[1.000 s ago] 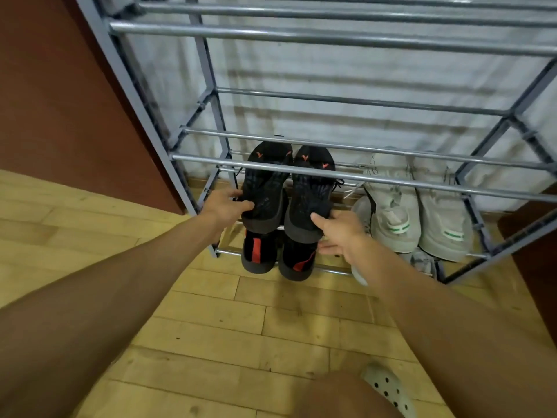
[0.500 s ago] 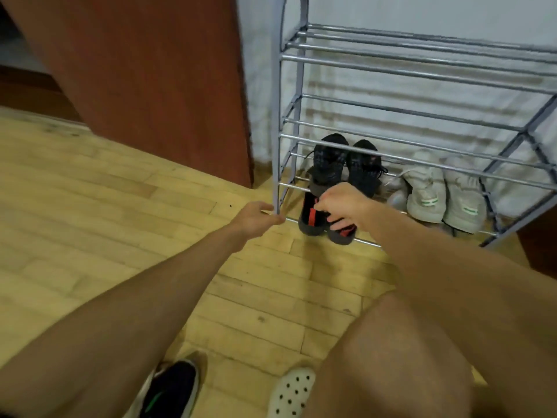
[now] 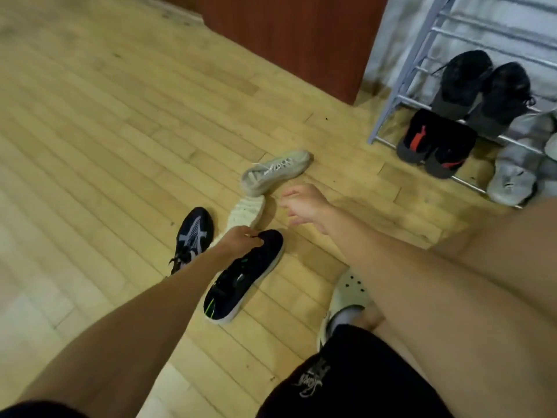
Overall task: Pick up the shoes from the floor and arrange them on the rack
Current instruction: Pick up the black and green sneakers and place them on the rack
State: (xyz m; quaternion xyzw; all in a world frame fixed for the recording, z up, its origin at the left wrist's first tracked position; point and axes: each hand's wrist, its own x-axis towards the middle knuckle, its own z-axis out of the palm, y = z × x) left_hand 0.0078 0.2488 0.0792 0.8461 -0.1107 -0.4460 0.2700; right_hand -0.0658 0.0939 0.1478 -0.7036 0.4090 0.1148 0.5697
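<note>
Sneakers look light and soft; my left hand [image 3: 241,240] pinches the dark sneaker [image 3: 245,274] at centre frame by its toe, right hand [image 3: 304,206] open, empty.

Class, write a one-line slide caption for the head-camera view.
Left hand reaches the dark sneaker among loose shoes on the floor; right hand hovers open, rack nearby.

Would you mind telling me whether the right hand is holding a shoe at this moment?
No, the right hand hangs open and empty above the floor, while the left hand is at the dark shoe.
</note>
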